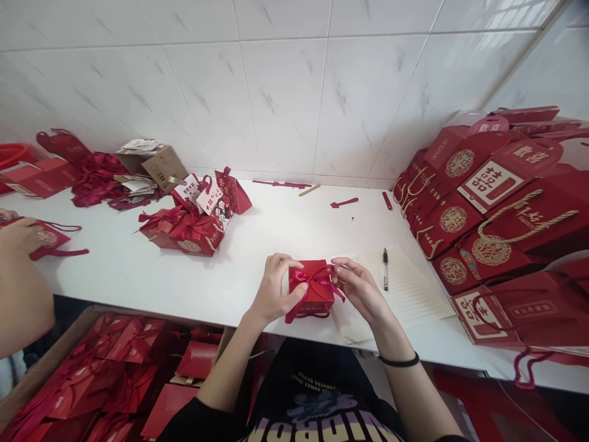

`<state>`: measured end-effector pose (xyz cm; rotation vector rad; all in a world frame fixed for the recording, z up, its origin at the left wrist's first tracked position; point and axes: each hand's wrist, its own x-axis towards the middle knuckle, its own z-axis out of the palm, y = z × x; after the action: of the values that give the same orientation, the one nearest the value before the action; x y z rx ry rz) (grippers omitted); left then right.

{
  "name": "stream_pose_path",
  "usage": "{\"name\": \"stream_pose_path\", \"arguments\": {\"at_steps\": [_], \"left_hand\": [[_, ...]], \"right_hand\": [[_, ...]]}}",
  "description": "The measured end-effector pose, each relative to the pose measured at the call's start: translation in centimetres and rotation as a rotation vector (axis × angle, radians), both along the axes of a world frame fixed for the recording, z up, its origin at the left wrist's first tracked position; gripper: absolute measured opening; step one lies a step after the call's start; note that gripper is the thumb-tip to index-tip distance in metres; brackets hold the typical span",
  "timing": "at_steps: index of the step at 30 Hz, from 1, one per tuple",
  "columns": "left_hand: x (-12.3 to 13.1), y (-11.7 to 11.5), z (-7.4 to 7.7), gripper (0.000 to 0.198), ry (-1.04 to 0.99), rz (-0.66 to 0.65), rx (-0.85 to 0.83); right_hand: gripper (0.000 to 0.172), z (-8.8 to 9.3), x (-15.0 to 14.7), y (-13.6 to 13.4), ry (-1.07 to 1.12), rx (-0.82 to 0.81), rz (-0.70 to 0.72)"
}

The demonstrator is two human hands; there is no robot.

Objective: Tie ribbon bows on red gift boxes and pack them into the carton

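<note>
A small red gift box (317, 299) sits near the front edge of the white table, with a dark pink ribbon bow (313, 279) tied across its top. My left hand (277, 288) grips the box's left side, its thumb lying on the bow. On the other side, my right hand (356, 283) pinches the right loop of the ribbon between thumb and fingers. Below the box's front hangs a dark red cord. Lined paper (405, 294) lies partly under my right hand, and a black pen (385, 270) rests on it.
Red gift bags (497, 215) are stacked high at the right. Ribboned boxes (188, 233) stand left of centre, before a cardboard box (163, 166) of cards. A co-worker's hand (21, 236) holds a red item at far left. A carton (87, 368) of red boxes sits below the table edge.
</note>
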<state>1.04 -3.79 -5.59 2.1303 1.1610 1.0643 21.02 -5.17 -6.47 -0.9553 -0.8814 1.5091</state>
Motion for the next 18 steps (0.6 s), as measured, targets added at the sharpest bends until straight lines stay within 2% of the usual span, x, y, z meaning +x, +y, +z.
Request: {"name": "stream_pose_path", "arguments": {"at_steps": [8, 14, 18], "left_hand": [[1.8, 1.2, 0.5, 0.000, 0.180, -0.085, 0.000], [2.1, 1.0, 0.3, 0.005, 0.151, -0.084, 0.037], [2.3, 0.9, 0.0, 0.010, 0.128, -0.079, -0.007]], "right_hand": [[0.028, -0.1, -0.6, 0.0, -0.130, 0.076, -0.018], [0.030, -0.2, -0.6, 0.1, -0.159, 0.094, -0.026], [0.029, 0.3, -0.8, 0.0, -0.188, 0.117, -0.025]]}}
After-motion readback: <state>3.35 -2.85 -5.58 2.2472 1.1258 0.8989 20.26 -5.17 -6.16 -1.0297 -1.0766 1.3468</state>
